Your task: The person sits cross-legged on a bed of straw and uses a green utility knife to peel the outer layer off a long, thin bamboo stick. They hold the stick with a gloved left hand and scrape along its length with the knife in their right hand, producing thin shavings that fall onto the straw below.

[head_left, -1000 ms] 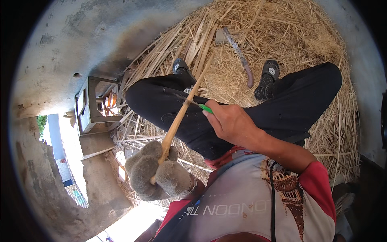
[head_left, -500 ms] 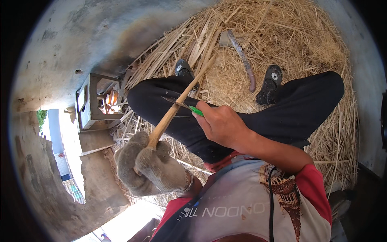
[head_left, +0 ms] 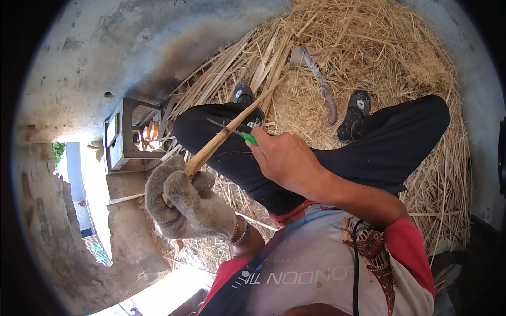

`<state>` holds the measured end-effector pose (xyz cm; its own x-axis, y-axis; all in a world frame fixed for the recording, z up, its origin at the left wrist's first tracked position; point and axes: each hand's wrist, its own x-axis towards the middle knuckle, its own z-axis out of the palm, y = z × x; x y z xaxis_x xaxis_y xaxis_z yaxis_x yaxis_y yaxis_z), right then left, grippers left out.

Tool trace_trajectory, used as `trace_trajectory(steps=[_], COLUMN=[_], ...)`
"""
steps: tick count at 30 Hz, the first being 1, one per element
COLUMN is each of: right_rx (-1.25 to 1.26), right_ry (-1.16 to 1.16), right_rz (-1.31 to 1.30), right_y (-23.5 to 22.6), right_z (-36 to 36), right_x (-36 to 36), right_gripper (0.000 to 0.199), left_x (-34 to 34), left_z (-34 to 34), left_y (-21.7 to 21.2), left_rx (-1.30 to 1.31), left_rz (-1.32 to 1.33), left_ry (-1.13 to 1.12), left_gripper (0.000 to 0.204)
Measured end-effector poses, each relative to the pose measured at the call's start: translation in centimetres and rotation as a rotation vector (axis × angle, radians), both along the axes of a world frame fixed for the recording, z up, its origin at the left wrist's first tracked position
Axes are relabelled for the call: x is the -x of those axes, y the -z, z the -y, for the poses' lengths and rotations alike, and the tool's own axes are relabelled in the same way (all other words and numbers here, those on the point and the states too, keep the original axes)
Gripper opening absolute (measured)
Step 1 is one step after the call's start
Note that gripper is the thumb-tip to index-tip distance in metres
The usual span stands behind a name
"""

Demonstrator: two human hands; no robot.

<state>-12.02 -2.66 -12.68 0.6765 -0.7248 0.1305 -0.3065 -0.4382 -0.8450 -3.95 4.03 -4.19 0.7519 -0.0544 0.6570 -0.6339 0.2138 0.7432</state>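
Observation:
My left hand (head_left: 184, 203), in a thick grey glove, grips the near end of a long pale bamboo strip (head_left: 232, 129) that slants up and away over my left knee. My right hand (head_left: 284, 158) is bare and holds a small knife with a green handle (head_left: 249, 138); its thin blade (head_left: 221, 126) lies against the strip about midway along. Both hands sit above my black trousers (head_left: 327, 152), with my legs spread over a bed of straw.
A heap of straw and split bamboo strips (head_left: 369, 58) covers the ground ahead. A curved blade with a reddish handle (head_left: 321, 87) lies on it between my two sandals. A small metal stove with fire (head_left: 134, 137) stands at left on concrete floor (head_left: 105, 58).
The gloved left hand has shifted up and right along the strip's end, and the strip has tilted a little. The right hand with the knife stays against the strip.

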Motion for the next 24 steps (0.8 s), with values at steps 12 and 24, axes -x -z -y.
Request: trace_trajectory(steps=[12,24], right_rx=[-0.005,-0.021], right_ry=[0.024,-0.082], right_rz=[0.113,0.113], right_y=[0.7,-2.3], right_z=[1.2,0.8], right_x=[0.3,1.7], right_gripper=[0.022,0.024], left_x=[-0.3,-2.0], left_z=[0.6,-0.4], left_y=[1.0,0.0], left_rx=[0.013,-0.043], left_rz=[-0.003,0.082], left_ry=[-0.033,-0.007], left_gripper=[0.020,0.021])
